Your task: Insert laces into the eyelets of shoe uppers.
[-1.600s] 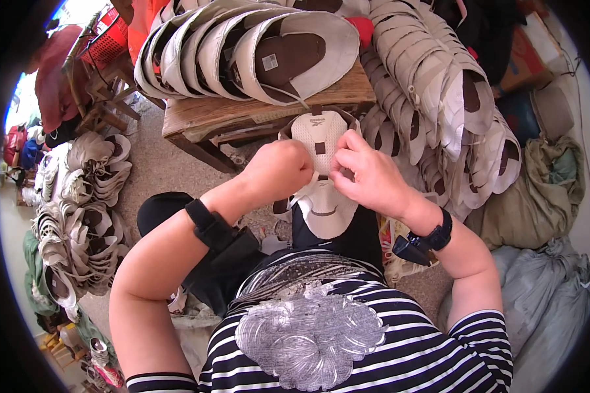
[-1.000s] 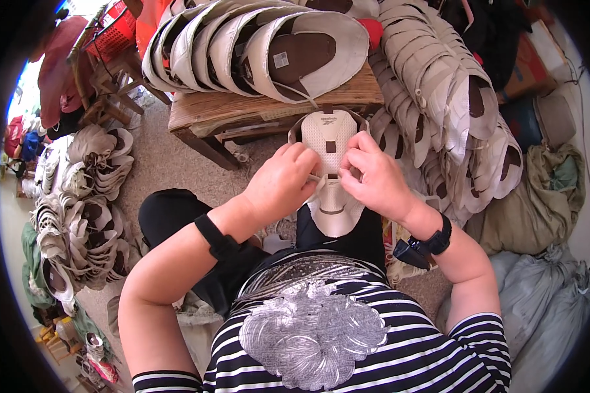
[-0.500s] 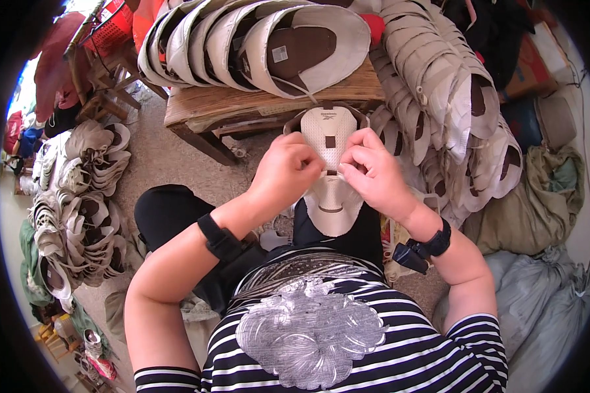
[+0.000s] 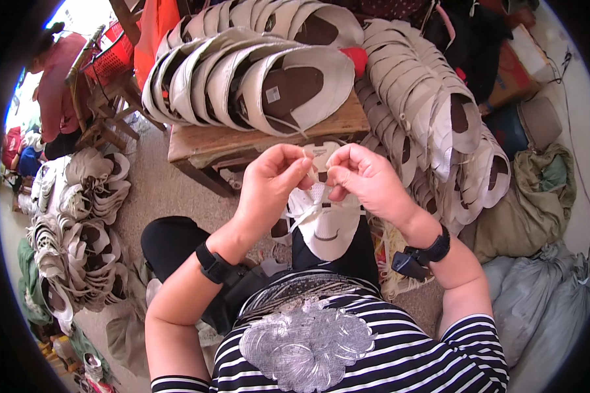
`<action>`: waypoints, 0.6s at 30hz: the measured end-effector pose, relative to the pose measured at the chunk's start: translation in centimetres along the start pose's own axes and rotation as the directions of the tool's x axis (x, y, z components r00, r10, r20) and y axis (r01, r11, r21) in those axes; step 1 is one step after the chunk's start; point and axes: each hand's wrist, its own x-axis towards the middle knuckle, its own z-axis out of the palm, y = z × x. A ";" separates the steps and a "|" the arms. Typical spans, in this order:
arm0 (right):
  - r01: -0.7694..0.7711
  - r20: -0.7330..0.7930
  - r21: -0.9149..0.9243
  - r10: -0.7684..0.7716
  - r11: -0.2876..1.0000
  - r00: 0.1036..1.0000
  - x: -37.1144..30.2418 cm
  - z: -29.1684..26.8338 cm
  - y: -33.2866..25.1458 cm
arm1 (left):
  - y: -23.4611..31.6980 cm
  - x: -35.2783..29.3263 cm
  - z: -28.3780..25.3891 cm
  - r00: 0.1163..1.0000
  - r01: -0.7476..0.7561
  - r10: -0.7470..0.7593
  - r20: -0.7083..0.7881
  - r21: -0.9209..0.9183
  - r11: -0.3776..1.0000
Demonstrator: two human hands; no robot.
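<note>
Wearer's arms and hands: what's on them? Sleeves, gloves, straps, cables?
Left hand and right hand: bare, no gloves. Each wrist has a black band, left band and right band, with a dark, boxy module at the right one. Forearms uncovered; short black-and-white striped sleeves. No cables visible on either arm.

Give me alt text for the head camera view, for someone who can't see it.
A person's left hand and right hand are held close together over a pale, partly hidden shoe upper. Beyond, nested shoe uppers rest on a wooden bench, another pile to its right.
</note>
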 end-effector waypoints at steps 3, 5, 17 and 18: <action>-0.006 0.004 0.032 0.006 0.999 1.000 0.5 0.0 0.2 | -0.7 0.3 0.1 1.000 -0.020 0.020 0.016 -0.030 0.999; -0.009 -0.018 0.050 0.010 0.999 1.000 0.8 0.4 -0.3 | -0.9 0.6 0.3 1.000 -0.018 0.019 0.017 -0.026 0.999; 0.580 -0.027 -0.433 -0.653 0.690 0.757 3.7 0.9 -11.8 | 2.0 2.1 -1.1 0.907 0.059 -0.080 0.413 0.062 0.996; 0.693 -0.035 -0.461 -0.792 0.555 0.610 4.2 0.9 -14.7 | 1.9 1.9 -1.1 0.906 0.062 -0.082 0.415 0.062 0.996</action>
